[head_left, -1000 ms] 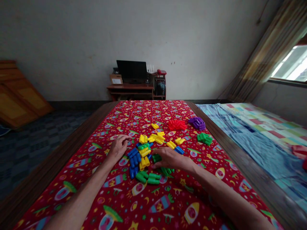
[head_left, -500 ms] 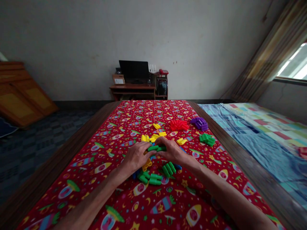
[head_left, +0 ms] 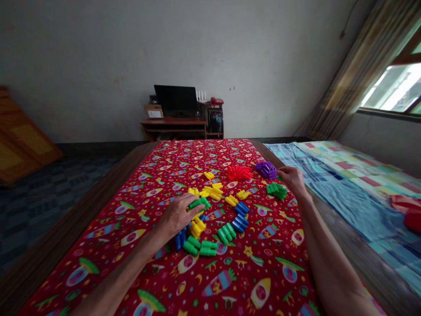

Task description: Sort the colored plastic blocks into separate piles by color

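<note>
My left hand (head_left: 177, 216) rests on a mixed heap of plastic pegs in the middle of the red rocket-print cloth (head_left: 158, 281). Its fingers are closed on a green peg (head_left: 199, 203). My right hand (head_left: 292, 179) is stretched out to the far right, curled beside a small pile of green pegs (head_left: 275, 190); whether it holds anything is hidden. Loose green pegs (head_left: 226, 232), blue pegs (head_left: 240, 213) and yellow pegs (head_left: 210, 191) lie between the hands.
A red peg pile (head_left: 239, 172) and a purple peg pile (head_left: 265, 169) sit at the far right of the cloth. The wooden table edge (head_left: 332, 228) borders a checked bedsheet (head_left: 362, 193) on the right. A desk with a monitor (head_left: 177, 109) stands against the wall.
My hands had met over the heap on a green peg. My right hand has since swung out right to the green pile; my left hand stays on the heap with a green peg.
</note>
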The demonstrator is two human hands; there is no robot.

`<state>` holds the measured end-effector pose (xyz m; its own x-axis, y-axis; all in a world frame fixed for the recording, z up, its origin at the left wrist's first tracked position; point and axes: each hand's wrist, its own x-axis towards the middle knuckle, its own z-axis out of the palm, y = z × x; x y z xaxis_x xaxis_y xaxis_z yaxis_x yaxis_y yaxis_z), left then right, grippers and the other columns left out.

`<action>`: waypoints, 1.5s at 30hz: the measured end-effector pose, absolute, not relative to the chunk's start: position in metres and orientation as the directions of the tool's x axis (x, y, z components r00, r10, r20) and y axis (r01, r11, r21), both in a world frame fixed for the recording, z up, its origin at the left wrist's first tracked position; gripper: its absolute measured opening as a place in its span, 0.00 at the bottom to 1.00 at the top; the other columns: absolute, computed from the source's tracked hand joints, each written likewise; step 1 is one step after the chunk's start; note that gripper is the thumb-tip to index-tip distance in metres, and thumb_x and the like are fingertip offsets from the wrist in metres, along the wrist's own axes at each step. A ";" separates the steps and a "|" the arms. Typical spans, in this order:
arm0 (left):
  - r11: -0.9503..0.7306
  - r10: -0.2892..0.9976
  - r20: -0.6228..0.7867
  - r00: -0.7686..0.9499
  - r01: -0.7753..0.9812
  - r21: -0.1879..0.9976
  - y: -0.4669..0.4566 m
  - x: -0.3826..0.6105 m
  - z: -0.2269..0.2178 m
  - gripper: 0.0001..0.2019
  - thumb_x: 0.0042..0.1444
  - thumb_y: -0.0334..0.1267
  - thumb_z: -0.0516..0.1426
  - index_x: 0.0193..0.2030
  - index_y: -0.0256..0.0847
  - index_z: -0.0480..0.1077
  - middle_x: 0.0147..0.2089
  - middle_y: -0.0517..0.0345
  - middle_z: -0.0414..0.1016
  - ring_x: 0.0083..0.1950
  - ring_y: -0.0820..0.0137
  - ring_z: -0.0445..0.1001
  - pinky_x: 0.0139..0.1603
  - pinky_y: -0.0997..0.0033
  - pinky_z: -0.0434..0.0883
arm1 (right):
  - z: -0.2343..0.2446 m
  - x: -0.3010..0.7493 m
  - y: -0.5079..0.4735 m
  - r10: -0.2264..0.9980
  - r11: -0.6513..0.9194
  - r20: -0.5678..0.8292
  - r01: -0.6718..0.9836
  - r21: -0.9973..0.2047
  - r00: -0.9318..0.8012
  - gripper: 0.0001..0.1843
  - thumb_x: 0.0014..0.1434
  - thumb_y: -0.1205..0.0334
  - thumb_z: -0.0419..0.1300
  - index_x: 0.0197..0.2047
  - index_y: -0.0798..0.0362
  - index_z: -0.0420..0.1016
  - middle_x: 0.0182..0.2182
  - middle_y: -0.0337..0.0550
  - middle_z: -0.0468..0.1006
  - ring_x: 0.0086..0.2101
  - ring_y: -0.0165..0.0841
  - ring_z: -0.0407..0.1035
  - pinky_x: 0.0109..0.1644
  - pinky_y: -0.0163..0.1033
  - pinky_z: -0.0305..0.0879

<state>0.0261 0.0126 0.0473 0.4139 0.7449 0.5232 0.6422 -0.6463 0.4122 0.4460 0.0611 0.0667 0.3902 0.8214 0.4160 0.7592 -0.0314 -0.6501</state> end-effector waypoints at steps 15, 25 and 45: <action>-0.620 0.780 0.482 0.400 0.600 0.505 0.006 0.031 0.055 0.21 0.60 0.57 0.52 0.34 0.42 0.75 0.36 0.52 0.80 0.38 0.64 0.78 0.42 0.67 0.74 | 0.069 0.448 0.053 0.815 -0.096 0.400 0.778 -0.621 0.419 0.18 0.52 0.60 0.55 0.37 0.58 0.84 0.30 0.50 0.82 0.35 0.41 0.74 0.39 0.41 0.67; -0.475 0.878 0.355 0.320 0.497 0.726 -0.006 0.048 0.047 0.13 0.53 0.46 0.60 0.41 0.43 0.67 0.35 0.59 0.77 0.32 0.68 0.77 0.31 0.71 0.75 | 0.089 0.257 -0.007 0.679 0.679 0.266 0.445 -0.584 -0.685 0.13 0.62 0.59 0.58 0.47 0.54 0.77 0.29 0.42 0.79 0.26 0.29 0.68 0.31 0.31 0.61; -0.637 0.725 0.605 0.328 0.654 0.409 0.023 0.019 0.028 0.12 0.59 0.34 0.48 0.42 0.42 0.73 0.48 0.50 0.74 0.51 0.62 0.73 0.56 0.57 0.72 | 0.047 0.435 -0.010 0.947 0.049 0.320 0.965 -0.259 0.038 0.14 0.56 0.56 0.58 0.41 0.53 0.79 0.28 0.43 0.79 0.29 0.34 0.70 0.30 0.34 0.55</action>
<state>0.0193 0.0228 0.0282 0.3281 0.7252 0.6054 0.6536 -0.6369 0.4088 0.4352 -0.0096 0.0473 0.0375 0.9466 0.3203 0.9646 0.0494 -0.2589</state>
